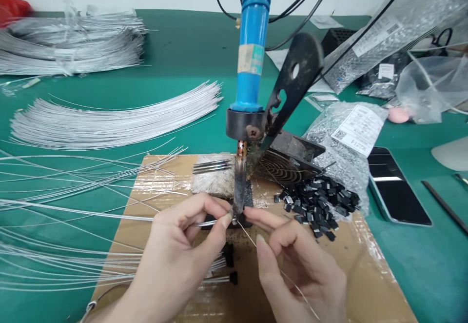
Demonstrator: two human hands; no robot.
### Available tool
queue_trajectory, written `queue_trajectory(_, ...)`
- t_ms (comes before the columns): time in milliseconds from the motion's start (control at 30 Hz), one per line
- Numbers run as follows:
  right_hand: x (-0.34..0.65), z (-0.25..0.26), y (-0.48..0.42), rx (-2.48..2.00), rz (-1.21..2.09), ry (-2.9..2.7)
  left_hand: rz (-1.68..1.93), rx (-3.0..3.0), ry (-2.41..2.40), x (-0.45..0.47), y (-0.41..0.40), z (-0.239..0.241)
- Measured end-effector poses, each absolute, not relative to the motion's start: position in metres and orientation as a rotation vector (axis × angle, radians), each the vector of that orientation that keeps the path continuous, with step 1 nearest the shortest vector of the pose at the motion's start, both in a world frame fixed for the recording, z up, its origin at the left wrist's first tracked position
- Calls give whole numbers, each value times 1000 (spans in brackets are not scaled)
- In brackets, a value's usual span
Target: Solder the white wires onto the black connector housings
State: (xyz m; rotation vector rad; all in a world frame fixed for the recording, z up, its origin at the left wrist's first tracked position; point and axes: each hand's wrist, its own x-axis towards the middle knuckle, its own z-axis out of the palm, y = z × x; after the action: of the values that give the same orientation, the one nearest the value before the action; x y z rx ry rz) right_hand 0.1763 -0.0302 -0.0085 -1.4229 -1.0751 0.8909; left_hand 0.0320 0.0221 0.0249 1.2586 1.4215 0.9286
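Observation:
A blue-handled soldering iron (pixel 250 64) is clamped in a black stand (pixel 288 89), its tip pointing down. Just left of the tip, my left hand (pixel 193 235) pinches thin grey-white wires (pixel 142 218) between thumb and fingers. From the right, my right hand (pixel 300 259) grips a thin strand of solder wire (pixel 292 281), whose end reaches the iron tip. What sits right at the tip is small and partly hidden by my fingertips. Below my left hand lie wires with black connectors (pixel 233 278) on their ends.
A cardboard sheet (pixel 369 284) covers the front of the green table. Small black connector pieces (pixel 325 203) are heaped at right, near a phone (pixel 398 186) and bubble-wrap bags (pixel 340 142). A fan (pixel 288 159) stands behind the iron. Wire bundles (pixel 117 120) lie at left.

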Motion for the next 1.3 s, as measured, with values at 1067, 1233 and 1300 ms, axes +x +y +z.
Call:
queue_trajectory(1067, 174, -8, -33, -1492, 839, -1111, 905, 1329, 1424, 31, 21, 25)
queue_trajectory(1233, 176, -9, -32, -1468, 804, -1150, 931, 1332, 1403, 31, 20, 25)
queue_trajectory(1300, 175, -9, -32, -1456, 795, -1157, 939, 1335, 1399, 32, 20, 24)
